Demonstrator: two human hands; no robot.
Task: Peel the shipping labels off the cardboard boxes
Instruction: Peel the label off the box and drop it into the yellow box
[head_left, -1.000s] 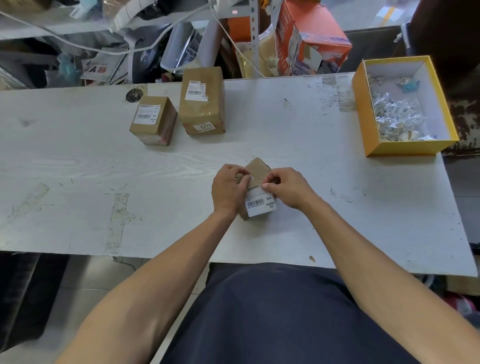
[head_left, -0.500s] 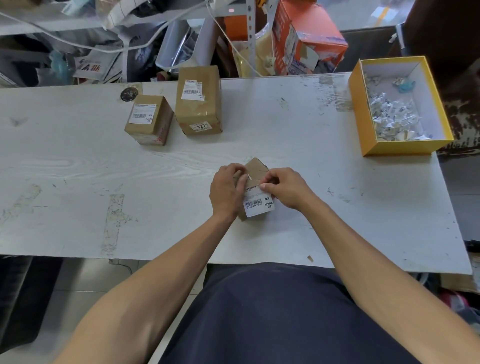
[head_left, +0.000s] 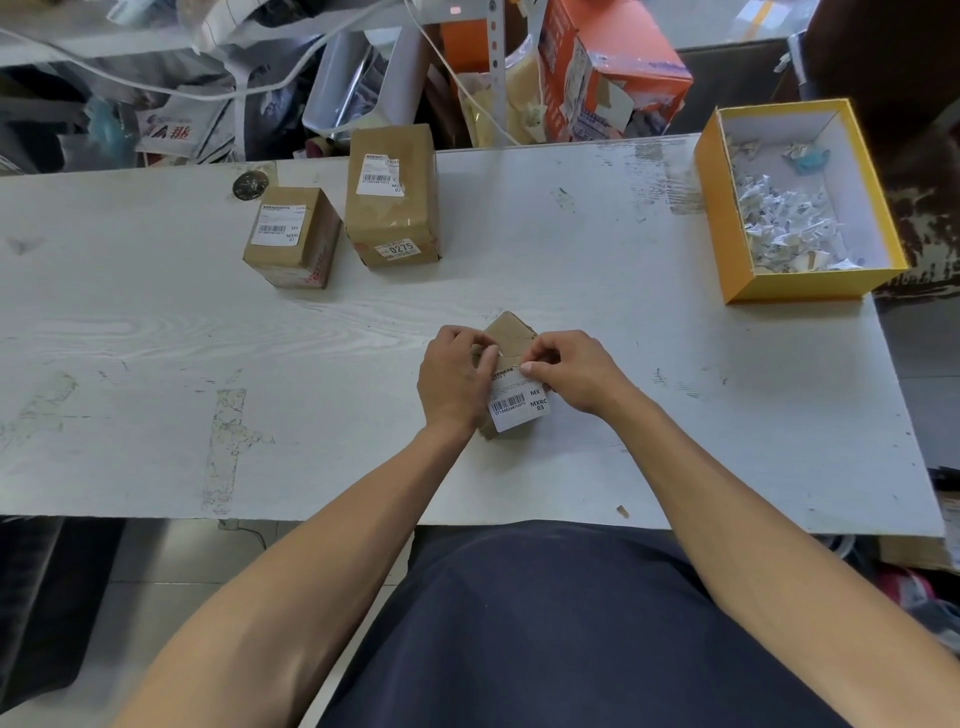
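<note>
Head view of a white desk with a person seated at its near edge, both bare forearms reaching forward. A small cardboard box stood near the middle of the desk, turned so that one corner pointed away from the person. The left hand gripped the box's left side, its fingers closed against the cardboard. The right hand was at the box's upper right, its fingers pinched together on the top edge of the white shipping label. The label bore a barcode and the print "MX MXRC 03"; most of it lay flat on the face of the box turned toward the person. Whether the pinched edge had lifted from the cardboard could not be told.

Two more cardboard boxes stood well apart from the hands, toward the far left of the desk: a low box with a barcode label on top, and just beside it on the right a taller box with one label on top and a sticker reading "0275" on its near face. At the far right of the desk sat an open yellow box, white inside, holding crumpled scraps of white paper. Clutter filled the area beyond the desk.
</note>
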